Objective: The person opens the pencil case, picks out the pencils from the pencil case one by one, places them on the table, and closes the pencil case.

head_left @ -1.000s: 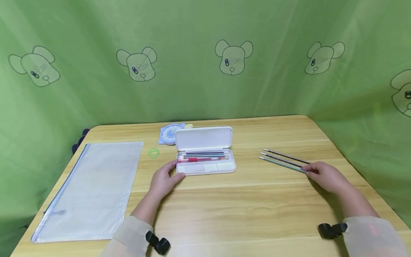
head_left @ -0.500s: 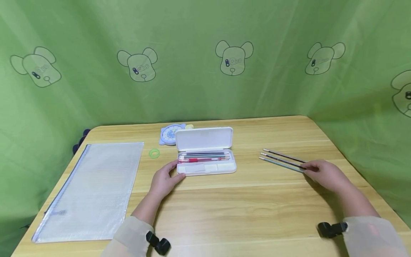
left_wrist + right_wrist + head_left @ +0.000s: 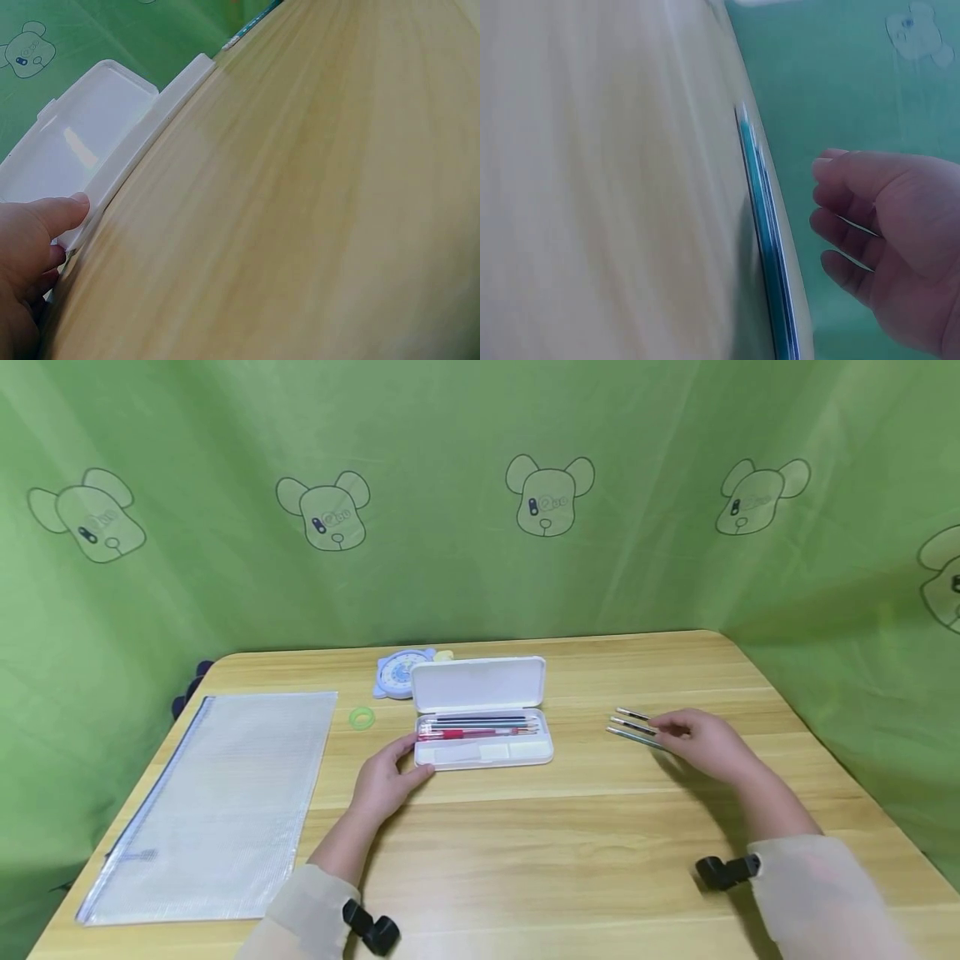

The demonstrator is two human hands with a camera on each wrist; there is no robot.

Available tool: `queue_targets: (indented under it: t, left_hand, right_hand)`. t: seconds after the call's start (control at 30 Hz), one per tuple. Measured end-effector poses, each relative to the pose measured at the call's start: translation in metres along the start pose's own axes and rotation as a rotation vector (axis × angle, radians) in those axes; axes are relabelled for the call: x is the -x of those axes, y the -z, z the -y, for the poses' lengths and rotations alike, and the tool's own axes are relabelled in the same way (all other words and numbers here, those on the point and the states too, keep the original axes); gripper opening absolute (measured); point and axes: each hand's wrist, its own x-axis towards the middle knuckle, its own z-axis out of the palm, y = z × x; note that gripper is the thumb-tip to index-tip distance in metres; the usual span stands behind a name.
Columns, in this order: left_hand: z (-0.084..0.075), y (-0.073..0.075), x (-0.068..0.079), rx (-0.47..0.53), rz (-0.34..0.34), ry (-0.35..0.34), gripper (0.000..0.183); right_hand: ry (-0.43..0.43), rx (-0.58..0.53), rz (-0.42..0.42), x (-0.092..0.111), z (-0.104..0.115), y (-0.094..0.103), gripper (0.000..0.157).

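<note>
Across the pale wooden surface [image 3: 540,860], what I see on the person's left is the translucent mesh zip pouch [image 3: 213,802], well apart from both hands. Near the middle, the white pencil case [image 3: 480,687] lies open; the left hand [image 3: 385,781] pinches its near left corner, and a hard pull there could drag or tip it, spilling the contents. At the right, the other hand [image 3: 701,743] hovers over three pencils [image 3: 763,225], its fingers loosely curled, narrow and empty. They lie slightly spread, so a hasty pinch might catch only one or two; round barrels could roll. Inside the case, the red pen [image 3: 453,734] might slide if jolted.
</note>
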Motion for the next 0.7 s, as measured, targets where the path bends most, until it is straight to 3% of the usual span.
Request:
queue_targets:
  t: [0.47, 0.7]
  left_hand:
    - [0.002, -0.001, -0.002, -0.012, -0.004, -0.014, 0.063]
    - [0.001, -0.001, -0.002, -0.004, 0.001, -0.007, 0.063]
  right_hand:
    - [0.112, -0.091, 0.061, -0.052, 0.078, -0.042, 0.028]
    - [0.114, -0.118, 0.100, -0.072, 0.105, -0.063, 0.028]
